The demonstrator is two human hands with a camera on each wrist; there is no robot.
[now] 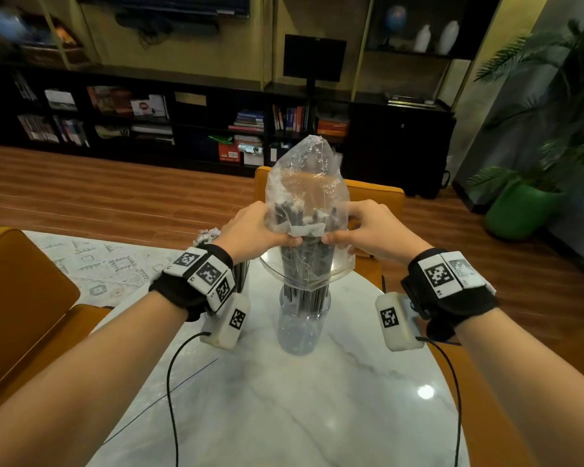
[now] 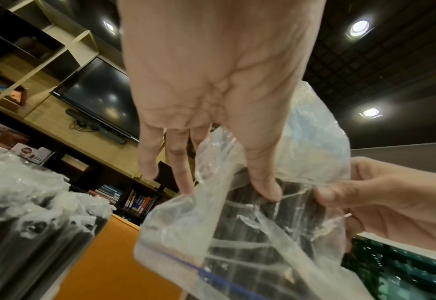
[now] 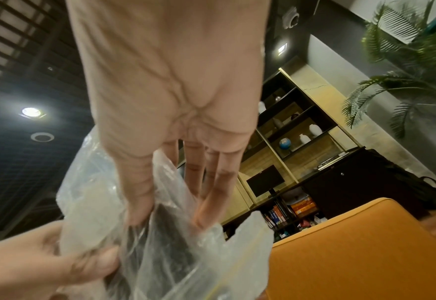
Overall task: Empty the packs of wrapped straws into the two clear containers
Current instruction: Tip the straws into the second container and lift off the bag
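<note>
Your left hand (image 1: 255,227) & right hand (image 1: 368,230) each pinched the upturned pack (image 1: 305,183) at opposite sides; straws (image 1: 305,261) hung vertical, mouth-down into the container (image 1: 304,318) on the desk (image 1: 284,399); both hands equally near.

Black straws (image 1: 304,261) in clear bag (image 1: 305,183) — white-grey marbled table (image 1: 284,399) (orange chairs (image 1: 21,298)).

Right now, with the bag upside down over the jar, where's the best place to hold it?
Pinch the plastic bag low down at its open mouth, from both sides, as the left hand and right hand do. The straws leave there into the clear container; the top is empty, slack film.
</note>
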